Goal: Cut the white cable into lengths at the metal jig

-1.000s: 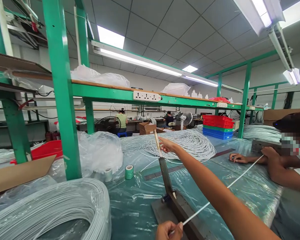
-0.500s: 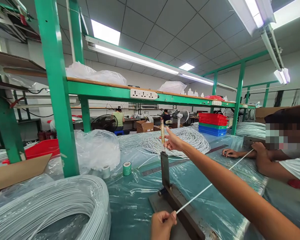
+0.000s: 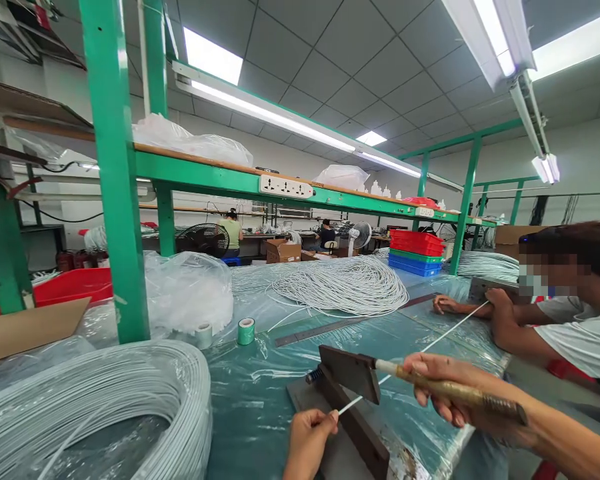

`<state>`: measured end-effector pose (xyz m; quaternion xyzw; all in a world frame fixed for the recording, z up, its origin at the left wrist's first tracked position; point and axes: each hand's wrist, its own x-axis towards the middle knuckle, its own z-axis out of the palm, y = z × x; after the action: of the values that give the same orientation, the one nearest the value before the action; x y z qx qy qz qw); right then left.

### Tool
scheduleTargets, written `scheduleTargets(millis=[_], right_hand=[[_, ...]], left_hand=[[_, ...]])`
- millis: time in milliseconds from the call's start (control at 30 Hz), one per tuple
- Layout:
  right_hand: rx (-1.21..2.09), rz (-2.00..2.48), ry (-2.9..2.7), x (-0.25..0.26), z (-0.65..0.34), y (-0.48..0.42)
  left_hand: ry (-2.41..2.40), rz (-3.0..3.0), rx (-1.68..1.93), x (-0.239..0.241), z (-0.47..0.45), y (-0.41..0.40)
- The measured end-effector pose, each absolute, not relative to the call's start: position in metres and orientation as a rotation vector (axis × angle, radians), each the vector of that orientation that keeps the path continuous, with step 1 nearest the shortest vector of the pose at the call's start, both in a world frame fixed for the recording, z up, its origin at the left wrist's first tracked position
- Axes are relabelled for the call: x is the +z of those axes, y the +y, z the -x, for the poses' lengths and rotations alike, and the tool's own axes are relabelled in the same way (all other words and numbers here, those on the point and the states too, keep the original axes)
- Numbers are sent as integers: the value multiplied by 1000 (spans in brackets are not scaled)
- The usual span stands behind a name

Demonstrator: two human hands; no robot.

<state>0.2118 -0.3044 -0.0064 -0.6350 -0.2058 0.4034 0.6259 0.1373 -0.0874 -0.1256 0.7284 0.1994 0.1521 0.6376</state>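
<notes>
Thin white cable (image 3: 433,341) runs from my left hand (image 3: 310,437) across the bench toward a co-worker's hand (image 3: 499,301). Thumb and fingers of my left hand pinch its near end. Close by stands a lever cutter whose dark metal blade (image 3: 347,373) is tilted down over the cable; I cannot tell whether the two touch. My right hand (image 3: 445,383) is wrapped round the cutter's worn brownish handle (image 3: 473,395), which points right, nearly level. The cutter's metal base (image 3: 300,395) rests on the plastic-covered bench.
A large cable coil (image 3: 195,400) lies at near left, another coil (image 3: 345,287) further back. Green tape (image 3: 246,331) and a steel ruler (image 3: 305,333) lie between them. Stacked crates (image 3: 415,261) stand behind. A green shelf post (image 3: 107,200) rises at left.
My right hand has come down and toward me on the handle, swinging the lever from upright to nearly level, blade over the cable. My left hand still pinches the cable.
</notes>
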Motion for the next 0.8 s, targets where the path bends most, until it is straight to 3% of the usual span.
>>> scheduleTargets(millis=[367,800], right_hand=[[1035,1635,-384,-22,-190,-315],[862,2003,-575,-26,-169,-323]], left_hand=[[458,-1645,363,-125,-138,-89],[459,-1637,336,-120,-135,-90]])
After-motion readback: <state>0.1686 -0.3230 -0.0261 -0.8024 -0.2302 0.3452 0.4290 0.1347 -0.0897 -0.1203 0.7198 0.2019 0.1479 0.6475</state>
